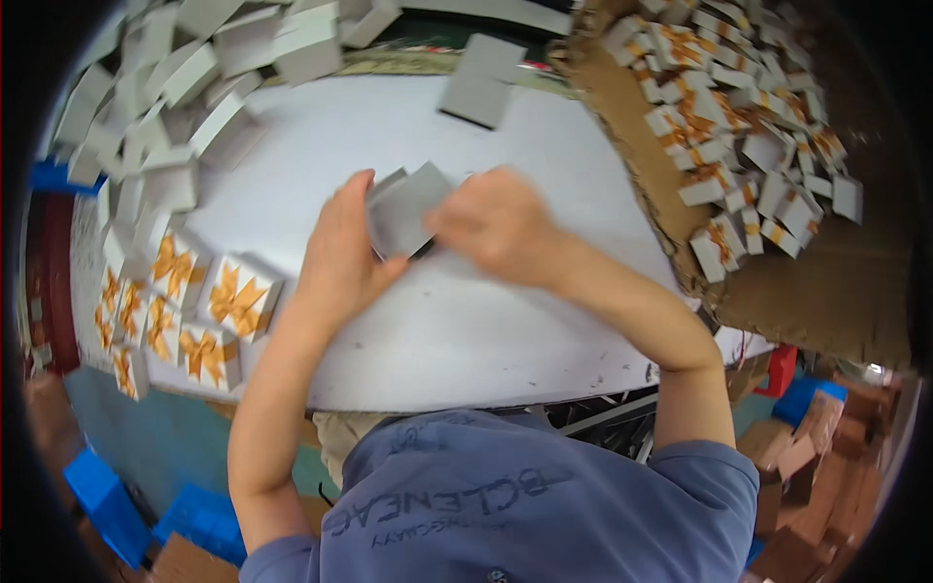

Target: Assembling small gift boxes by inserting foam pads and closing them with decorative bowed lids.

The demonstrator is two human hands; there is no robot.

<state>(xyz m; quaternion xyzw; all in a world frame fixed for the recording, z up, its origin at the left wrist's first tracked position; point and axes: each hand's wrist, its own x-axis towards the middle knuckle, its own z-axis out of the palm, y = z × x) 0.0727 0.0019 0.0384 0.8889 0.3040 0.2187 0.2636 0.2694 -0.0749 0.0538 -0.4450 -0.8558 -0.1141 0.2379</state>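
Note:
Over the middle of the white tabletop, my left hand (338, 253) wraps round the left side of a small open box (386, 185), its thumb along the near edge. A square grey pad (425, 185) sits tilted at the box's opening, overlapping its far right part. My right hand (501, 223) is curled with its fingertips at the pad's right edge; motion blurs it, and its grip is partly hidden. Beyond the box lie flat grey pads (483, 78) near the table's far edge.
Open white boxes (175, 78) pile up at the far left. Several white lids with gold bows (238, 296) stand at the near left. A large cardboard carton (622, 146) at the right holds many bow-tied boxes (719, 117). Blue bins (199, 520) stand below the table.

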